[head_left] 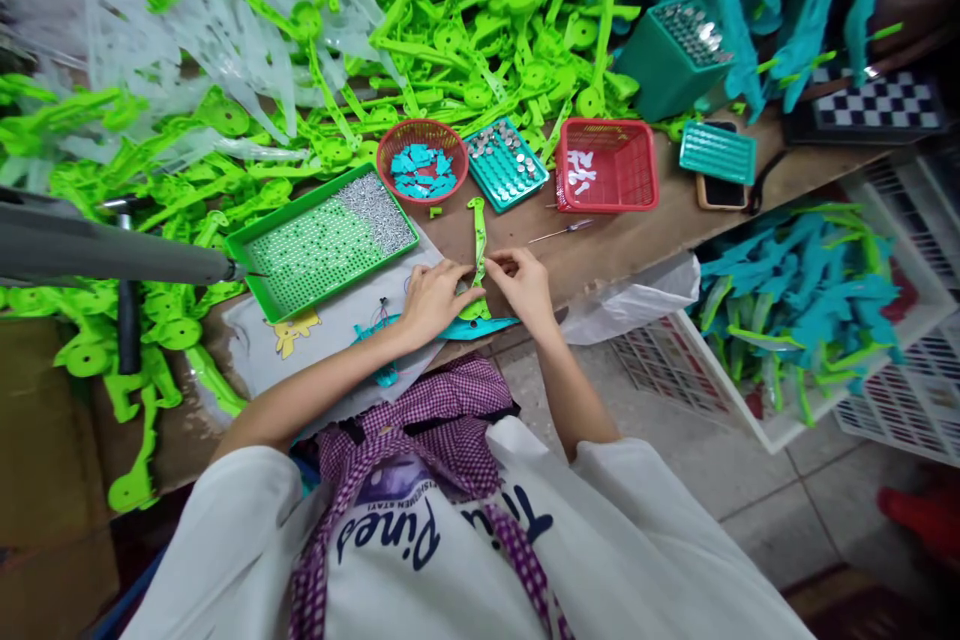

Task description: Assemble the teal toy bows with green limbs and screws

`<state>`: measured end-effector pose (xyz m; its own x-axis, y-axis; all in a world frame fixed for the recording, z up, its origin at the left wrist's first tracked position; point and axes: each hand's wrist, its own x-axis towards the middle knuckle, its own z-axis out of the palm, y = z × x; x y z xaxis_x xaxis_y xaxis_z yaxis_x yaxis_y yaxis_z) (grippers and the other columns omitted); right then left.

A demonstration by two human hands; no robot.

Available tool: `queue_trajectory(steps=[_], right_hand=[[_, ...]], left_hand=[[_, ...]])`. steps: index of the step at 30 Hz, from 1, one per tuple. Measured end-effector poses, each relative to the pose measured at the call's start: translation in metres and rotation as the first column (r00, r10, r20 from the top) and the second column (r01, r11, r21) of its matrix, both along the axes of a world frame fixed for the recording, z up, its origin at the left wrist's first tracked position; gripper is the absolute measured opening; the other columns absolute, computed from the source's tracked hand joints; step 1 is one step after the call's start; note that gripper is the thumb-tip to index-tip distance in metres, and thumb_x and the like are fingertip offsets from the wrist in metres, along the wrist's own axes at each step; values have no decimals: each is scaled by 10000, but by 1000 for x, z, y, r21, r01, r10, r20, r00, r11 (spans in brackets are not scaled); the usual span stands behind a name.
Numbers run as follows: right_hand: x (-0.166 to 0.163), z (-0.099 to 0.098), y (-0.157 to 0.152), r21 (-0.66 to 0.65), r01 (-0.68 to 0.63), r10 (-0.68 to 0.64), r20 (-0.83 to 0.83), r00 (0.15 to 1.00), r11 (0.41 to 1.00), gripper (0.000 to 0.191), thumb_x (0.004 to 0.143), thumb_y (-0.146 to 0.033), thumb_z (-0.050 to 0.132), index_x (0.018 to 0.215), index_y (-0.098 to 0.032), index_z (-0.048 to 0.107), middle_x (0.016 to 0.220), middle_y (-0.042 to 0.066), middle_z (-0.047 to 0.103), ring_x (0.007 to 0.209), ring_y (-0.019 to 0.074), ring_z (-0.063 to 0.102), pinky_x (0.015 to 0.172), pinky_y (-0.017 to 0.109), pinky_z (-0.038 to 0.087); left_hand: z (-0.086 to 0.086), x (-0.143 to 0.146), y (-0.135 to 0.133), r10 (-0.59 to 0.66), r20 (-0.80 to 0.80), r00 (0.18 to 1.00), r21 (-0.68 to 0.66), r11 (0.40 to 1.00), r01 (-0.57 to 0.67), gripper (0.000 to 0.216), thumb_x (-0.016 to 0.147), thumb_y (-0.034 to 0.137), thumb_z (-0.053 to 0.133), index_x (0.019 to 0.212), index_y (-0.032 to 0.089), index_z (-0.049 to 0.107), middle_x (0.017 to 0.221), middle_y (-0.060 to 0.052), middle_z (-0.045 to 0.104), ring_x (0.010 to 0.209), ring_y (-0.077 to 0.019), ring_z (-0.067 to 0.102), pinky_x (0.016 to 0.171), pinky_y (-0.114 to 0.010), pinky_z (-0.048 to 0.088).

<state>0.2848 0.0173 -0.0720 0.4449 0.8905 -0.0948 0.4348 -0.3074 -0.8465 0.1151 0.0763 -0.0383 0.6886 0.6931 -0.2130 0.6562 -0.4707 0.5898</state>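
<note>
A long lime-green plastic part (480, 232) lies at the table's front edge, pointing away from me. My left hand (435, 302) grips its near half from the left, thumb and fingers closed on it. From the right, the pinched thumb and fingers of my right hand (525, 288) touch its edge; whatever they pinch is too small to make out. Below the green part is a turquoise plastic part (480, 328), partly covered by my left hand and forearm. Thin wires with a small dark piece (383, 304) stick up left of my left hand.
Nearby stand a green tray of screws (296, 275), a round red basket of turquoise pieces (386, 160), a turquoise tray of metal discs (517, 195) and a red basket (637, 195). A screwdriver (562, 230) lies right; a powered driver (150, 255) reaches in left. Green parts (450, 40) heap behind.
</note>
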Motion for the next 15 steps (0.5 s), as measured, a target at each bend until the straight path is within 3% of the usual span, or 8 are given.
queue_trajectory(steps=[9,15], right_hand=[[-9,0,5,-119,3,19,184,983,993,213,862,-418,632,757,-234,655,855,54,734,755,204,654,739,346,491],[-11,4,7,-165,10,21,187,982,986,188,854,-393,636,756,-233,638,871,54,730,768,208,659,742,346,481]], left_hand=[[-6,2,0,37,35,999,-74,997,-35,313,960,404,677,1216,231,735,1118,-68,726,978,-232,655,920,-381,401],[-4,3,1,20,40,999,-70,997,-18,300,1002,391,610,1210,217,741,1161,-79,726,992,-235,654,933,-394,388]])
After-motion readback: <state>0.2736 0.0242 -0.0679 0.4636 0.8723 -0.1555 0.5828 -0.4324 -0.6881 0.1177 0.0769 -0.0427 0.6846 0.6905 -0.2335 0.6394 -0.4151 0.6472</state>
